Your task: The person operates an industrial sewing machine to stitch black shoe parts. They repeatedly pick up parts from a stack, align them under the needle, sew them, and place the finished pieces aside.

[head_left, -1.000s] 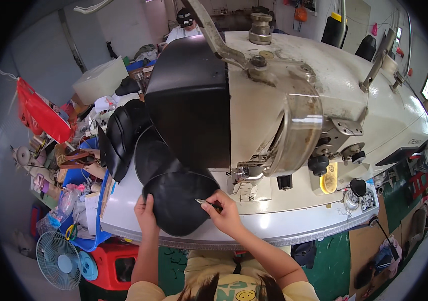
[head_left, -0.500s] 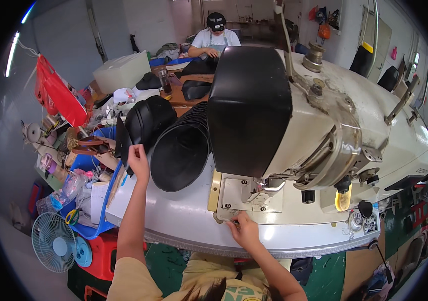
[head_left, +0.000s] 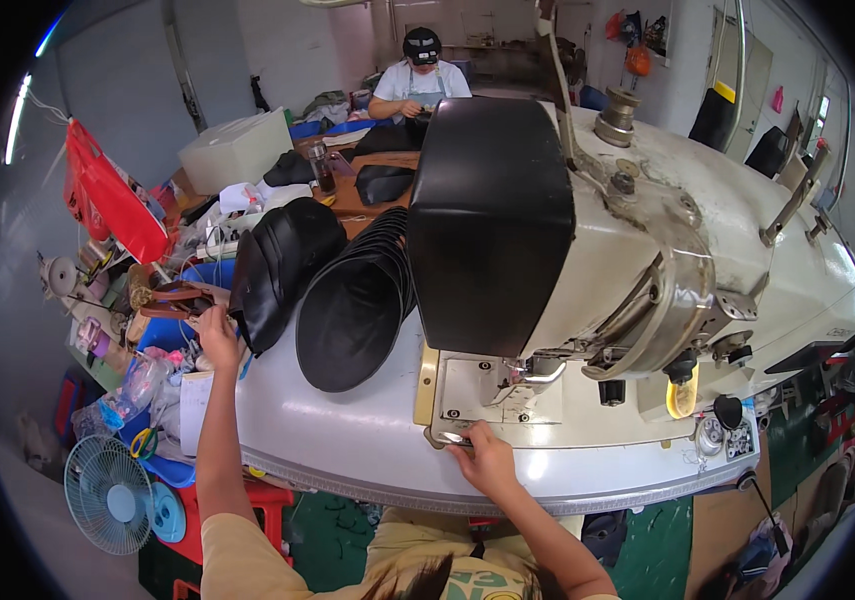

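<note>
Cluttered worktop point(head_left: 347, 440): left hand point(head_left: 215, 330) grips leather pieces point(head_left: 282, 265) at frame left; right hand point(head_left: 482, 455) fingers pinch plate point(head_left: 477, 395) edge, risking a pinch near the needle.

Black pieces, cream machine, white table
Stacked pieces point(head_left: 352, 310) black; sewing machine point(head_left: 647, 250) cream with black cover point(head_left: 492, 220); table point(head_left: 347, 440) white; fan point(head_left: 107, 495) light blue; bag point(head_left: 107, 200) red.

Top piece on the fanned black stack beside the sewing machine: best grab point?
Pinch the near rounded edge of the front black piece, coming from the person's side. The stack leans back and overlaps toward the machine head, so only that front lip is free; the left hand is closest.
</note>
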Demonstrator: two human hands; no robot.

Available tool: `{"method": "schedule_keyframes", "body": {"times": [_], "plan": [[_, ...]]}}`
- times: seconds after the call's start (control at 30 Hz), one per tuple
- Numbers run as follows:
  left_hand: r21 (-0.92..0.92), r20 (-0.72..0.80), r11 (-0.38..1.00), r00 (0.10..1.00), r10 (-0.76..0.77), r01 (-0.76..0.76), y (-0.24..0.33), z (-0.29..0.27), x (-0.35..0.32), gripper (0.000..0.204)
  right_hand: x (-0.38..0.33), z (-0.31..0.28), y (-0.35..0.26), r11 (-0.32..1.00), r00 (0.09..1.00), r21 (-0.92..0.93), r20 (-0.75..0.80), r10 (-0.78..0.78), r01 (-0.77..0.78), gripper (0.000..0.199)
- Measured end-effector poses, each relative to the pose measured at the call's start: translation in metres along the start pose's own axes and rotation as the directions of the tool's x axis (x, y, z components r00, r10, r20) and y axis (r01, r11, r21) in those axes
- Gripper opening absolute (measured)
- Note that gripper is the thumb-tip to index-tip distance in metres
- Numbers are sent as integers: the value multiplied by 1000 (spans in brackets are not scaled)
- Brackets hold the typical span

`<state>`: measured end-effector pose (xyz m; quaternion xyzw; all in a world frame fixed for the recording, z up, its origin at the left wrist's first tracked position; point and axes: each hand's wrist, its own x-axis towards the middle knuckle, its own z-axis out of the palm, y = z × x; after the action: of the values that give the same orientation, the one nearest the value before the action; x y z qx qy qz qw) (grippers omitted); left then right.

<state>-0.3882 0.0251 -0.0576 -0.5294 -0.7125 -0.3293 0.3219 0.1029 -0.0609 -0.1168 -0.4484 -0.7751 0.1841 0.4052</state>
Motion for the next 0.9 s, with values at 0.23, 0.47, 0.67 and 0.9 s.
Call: {"method": "schedule_keyframes", "body": {"times": [0.23, 0.47, 0.67, 0.9], "plan": [[155, 137, 982, 987, 88, -109, -8, -5, -7, 51, 1, 2, 1, 999, 998, -50, 55, -5, 7, 24], [201, 196, 971, 976, 93, -133, -16, 33, 11, 36, -3, -2, -2, 998, 999, -57, 36, -21, 23, 24], [131, 20, 953, 961, 274, -274, -7, -39, 7, 33, -4, -4, -4, 998, 999, -62, 46, 17, -14, 26], [-272, -172, 851, 893, 416, -449, 153, -142, -12, 31, 27, -28, -40, 942, 993, 315, -55, -101, 113, 47]]}}
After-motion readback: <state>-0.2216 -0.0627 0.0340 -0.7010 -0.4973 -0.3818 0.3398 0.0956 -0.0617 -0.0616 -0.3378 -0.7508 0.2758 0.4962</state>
